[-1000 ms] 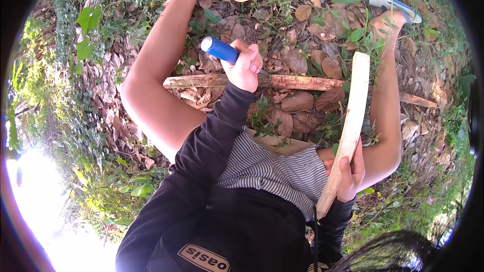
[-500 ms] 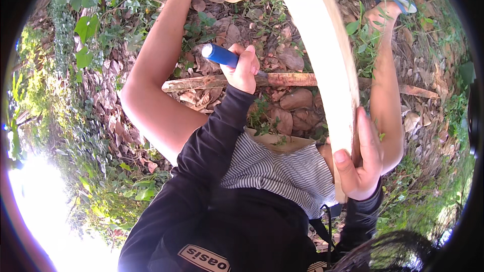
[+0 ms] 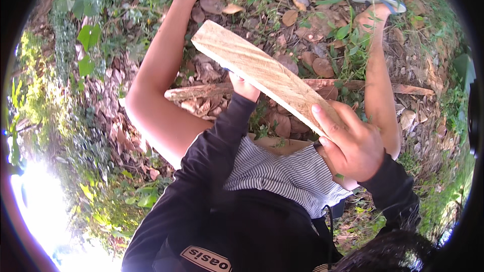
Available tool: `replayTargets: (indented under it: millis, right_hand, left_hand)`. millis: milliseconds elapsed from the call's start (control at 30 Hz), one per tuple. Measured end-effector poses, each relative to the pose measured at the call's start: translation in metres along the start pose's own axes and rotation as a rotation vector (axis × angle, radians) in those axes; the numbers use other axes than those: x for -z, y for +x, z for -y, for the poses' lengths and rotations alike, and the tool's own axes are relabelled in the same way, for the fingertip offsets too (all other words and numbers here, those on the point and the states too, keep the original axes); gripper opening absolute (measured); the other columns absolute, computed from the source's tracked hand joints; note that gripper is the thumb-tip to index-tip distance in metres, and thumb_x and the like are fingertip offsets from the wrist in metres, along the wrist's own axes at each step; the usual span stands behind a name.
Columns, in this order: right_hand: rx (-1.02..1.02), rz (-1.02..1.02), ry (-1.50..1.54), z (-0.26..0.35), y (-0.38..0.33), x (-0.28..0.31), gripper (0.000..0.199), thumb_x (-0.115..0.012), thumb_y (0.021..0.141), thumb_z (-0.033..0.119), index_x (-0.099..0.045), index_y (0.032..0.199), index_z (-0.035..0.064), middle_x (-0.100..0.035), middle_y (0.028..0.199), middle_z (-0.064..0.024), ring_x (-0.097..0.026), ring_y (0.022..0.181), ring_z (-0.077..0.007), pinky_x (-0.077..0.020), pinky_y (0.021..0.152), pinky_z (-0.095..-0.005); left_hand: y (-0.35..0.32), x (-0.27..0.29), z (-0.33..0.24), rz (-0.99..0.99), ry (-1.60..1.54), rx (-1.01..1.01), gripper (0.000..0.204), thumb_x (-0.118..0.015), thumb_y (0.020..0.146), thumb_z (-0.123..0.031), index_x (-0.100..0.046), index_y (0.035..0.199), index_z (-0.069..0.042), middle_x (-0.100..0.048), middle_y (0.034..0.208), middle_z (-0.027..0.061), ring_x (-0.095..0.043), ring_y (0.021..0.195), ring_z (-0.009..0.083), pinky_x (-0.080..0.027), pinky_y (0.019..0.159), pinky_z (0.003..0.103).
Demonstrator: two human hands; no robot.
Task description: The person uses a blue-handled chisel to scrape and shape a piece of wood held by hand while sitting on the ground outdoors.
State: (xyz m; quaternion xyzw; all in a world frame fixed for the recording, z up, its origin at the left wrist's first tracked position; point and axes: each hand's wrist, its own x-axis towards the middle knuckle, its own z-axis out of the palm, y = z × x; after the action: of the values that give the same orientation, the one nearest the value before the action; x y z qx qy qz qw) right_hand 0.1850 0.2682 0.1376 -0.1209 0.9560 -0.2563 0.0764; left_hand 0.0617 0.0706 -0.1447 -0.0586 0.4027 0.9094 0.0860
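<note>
My right hand [image 3: 355, 143] is closed round the near end of a pale wooden board [image 3: 252, 65], its thumb and fingers on the edges. The board slants up and away to the left, showing a broad grained face. Behind the board's lower edge, my left hand [image 3: 244, 86] is partly covered, its fingers mostly hidden. A trace of blue beside it belongs to the blue-handled tool [image 3: 226, 69], whose handle and working end are otherwise out of sight behind the board.
A rough stick [image 3: 398, 88] lies crosswise on the ground between my bare legs. Dry brown leaves [image 3: 282, 123] and low green plants [image 3: 91, 35] surround me. Striped shorts [image 3: 282, 168] cover my lap, and a sandal [image 3: 378, 0] is on my right foot.
My right hand has turned the board from nearly upright to a leftward slant, so its broad face shows. The board now covers most of the blue-handled tool and my left fingers.
</note>
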Motion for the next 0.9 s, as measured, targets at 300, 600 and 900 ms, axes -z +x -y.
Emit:
replayTargets:
  millis: [300,600,900]
  right_hand:
    - [-0.627,-0.441,1.151,-0.01,-0.036,-0.057,0.064,-0.053,0.095,0.013,-0.027,0.15,-0.0032,-0.06,0.121,-0.0131,-0.065,0.079,-0.0148,-0.054,0.064,-0.0251]
    - [-0.792,-0.584,1.111,-0.02,-0.096,-0.089,0.065,-0.054,0.093,0.012,-0.027,0.149,-0.0056,-0.06,0.12,-0.0153,-0.066,0.077,-0.0163,-0.0548,0.063,-0.0256]
    - [-0.885,-0.737,1.065,-0.028,-0.12,-0.095,0.066,-0.053,0.095,0.02,-0.025,0.15,-0.0039,-0.061,0.109,-0.0165,-0.065,0.075,-0.0188,-0.0531,0.058,-0.0255]
  left_hand:
    - [0.03,-0.053,-0.068,-0.174,-0.724,0.29,0.044,-0.054,0.097,-0.038,-0.039,0.062,-0.016,-0.03,0.047,-0.0039,-0.028,0.04,0.0109,-0.025,0.039,0.026]
    - [-0.017,-0.091,-0.039,0.555,0.884,-0.297,0.013,-0.069,0.073,-0.006,-0.064,0.084,-0.008,-0.065,0.067,0.007,-0.066,0.056,0.0199,-0.055,0.056,0.033]
    - [-0.056,-0.107,0.014,1.138,1.474,-0.326,0.02,-0.069,0.071,-0.024,-0.061,0.087,-0.014,-0.059,0.059,0.0055,-0.063,0.054,0.0271,-0.05,0.049,0.042]
